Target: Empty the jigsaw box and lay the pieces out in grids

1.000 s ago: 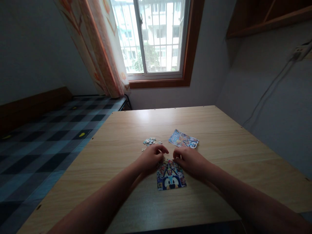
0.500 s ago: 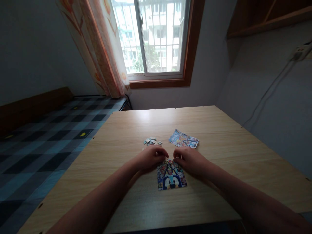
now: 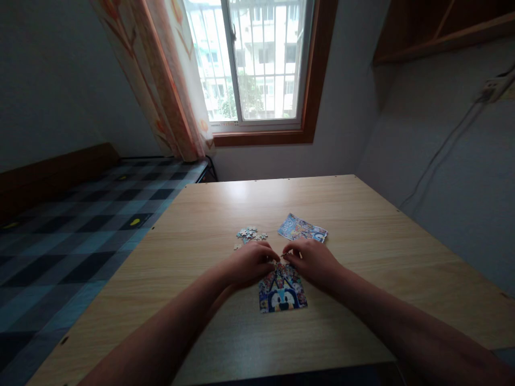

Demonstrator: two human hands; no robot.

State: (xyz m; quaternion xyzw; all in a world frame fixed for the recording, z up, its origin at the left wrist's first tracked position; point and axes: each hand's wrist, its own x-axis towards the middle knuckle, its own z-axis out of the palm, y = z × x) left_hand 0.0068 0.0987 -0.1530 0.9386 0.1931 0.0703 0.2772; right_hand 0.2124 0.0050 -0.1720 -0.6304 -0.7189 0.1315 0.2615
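A small colourful jigsaw puzzle (image 3: pixel 282 294) with a blue cartoon face lies partly assembled on the wooden table (image 3: pixel 362 257). My left hand (image 3: pixel 251 261) rests curled at its upper left edge. My right hand (image 3: pixel 311 260) is curled at its upper right edge. The fingertips of both hands meet above the puzzle's top edge, pinched on a tiny piece that I can barely make out. A little heap of loose puzzle pieces (image 3: pixel 250 234) lies just beyond my left hand. A printed picture card (image 3: pixel 302 230) lies beyond my right hand.
A bed with a blue checked cover (image 3: pixel 80 230) stands left of the table. A window (image 3: pixel 257 59) with a patterned curtain (image 3: pixel 161 80) is behind. A wall with a hanging cable (image 3: pixel 446 155) runs close along the table's right side. A wooden shelf (image 3: pixel 442 27) hangs above.
Both hands have drawn closer together until their fingertips meet over the puzzle's top edge. The puzzle, loose pieces and card have stayed put.
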